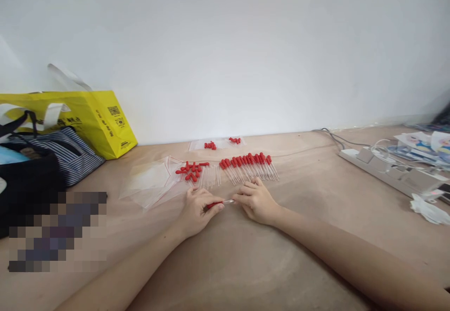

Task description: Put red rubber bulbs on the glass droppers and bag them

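Note:
Near the middle of the table, my left hand (198, 210) pinches a red rubber dropper bulb (215, 204). My right hand (256, 202) grips a thin clear dropper tube (228, 201), whose left end meets the bulb's mouth. How far the tube sits inside the bulb cannot be made out. Just beyond my hands lies a row of droppers with red bulbs (246, 161) on their far ends. To its left are several bare clear tubes (210, 176) and a loose pile of red bulbs (192, 170).
Clear zip bags (151, 179) lie left of the pile. Bags with red bulbs (210, 146) rest by the wall. A yellow bag (116, 128) and striped pouch (79, 154) stand at left. At right are a power strip (379, 170), cables, papers and a crumpled tissue (429, 209).

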The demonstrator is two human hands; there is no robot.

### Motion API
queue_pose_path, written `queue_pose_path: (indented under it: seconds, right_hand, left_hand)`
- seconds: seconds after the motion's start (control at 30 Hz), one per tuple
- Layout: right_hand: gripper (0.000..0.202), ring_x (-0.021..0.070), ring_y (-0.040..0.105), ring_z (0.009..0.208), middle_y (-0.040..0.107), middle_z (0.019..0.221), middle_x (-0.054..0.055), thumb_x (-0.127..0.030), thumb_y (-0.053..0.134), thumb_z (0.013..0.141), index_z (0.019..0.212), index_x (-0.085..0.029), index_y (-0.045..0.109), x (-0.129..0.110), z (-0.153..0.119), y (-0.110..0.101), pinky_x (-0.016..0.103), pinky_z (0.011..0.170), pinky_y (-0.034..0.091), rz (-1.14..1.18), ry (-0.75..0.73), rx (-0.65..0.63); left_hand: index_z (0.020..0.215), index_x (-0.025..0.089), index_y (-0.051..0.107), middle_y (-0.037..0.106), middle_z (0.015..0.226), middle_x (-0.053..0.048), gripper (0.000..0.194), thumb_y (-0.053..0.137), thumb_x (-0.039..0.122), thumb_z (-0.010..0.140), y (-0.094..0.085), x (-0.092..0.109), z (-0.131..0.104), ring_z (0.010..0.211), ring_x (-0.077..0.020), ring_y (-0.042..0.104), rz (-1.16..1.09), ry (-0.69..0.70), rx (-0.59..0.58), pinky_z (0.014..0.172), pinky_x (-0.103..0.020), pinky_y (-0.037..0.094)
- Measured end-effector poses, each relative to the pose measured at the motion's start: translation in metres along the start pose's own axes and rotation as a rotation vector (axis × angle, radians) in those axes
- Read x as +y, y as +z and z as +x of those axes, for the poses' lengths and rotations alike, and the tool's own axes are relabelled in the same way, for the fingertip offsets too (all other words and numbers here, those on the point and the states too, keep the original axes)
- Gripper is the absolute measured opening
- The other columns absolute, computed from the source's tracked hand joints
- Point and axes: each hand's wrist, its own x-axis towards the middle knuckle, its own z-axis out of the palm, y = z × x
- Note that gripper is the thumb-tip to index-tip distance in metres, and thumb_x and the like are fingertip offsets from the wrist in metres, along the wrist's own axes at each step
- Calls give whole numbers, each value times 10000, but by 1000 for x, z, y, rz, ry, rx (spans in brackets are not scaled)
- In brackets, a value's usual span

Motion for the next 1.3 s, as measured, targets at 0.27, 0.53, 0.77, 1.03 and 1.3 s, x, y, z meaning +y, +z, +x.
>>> queue_pose_path:
  seconds: [0.27,0.53,0.77,1.03,1.3]
  right_hand:
    - [161,176,541,741,636,756,47,-224,470,791,779,-191,627,30,38,16,306,656,230,-52,653,92]
    - [200,191,563,770,647,787,60,-211,439,757,895,-188,582,33,67,35,342,750,223,-182,889,-61]
    - [189,201,551,797,642,812,63,-212,427,749,864,-189,575,32,66,35,365,772,208,-200,868,-103]
    - [215,213,516,857,604,921,95,-263,409,770,819,-176,599,18,75,35,365,760,224,-234,764,-48]
    - [243,230,546,850,629,879,125,-305,492,713,817,-140,636,8,105,52,390,811,224,-162,905,-231]
  left_hand:
    - [947,248,577,631,853,-44,212,520,308,752,-15,-44,6,872,-267,524,230,-404,370,765,-420,310]
    - [971,267,589,587,1000,-56,237,505,317,754,-18,-55,7,964,-266,475,416,-603,183,799,-419,293]
    - [1013,291,594,573,1059,-49,262,445,286,798,-16,-59,14,975,-248,471,503,-519,121,811,-406,268]
    - [840,258,616,659,970,-15,186,438,234,792,-16,-66,15,947,-234,525,451,-459,137,834,-432,216]
    - [827,199,522,660,872,-29,115,433,178,758,-18,-59,11,843,-208,587,348,-482,302,803,-388,266]
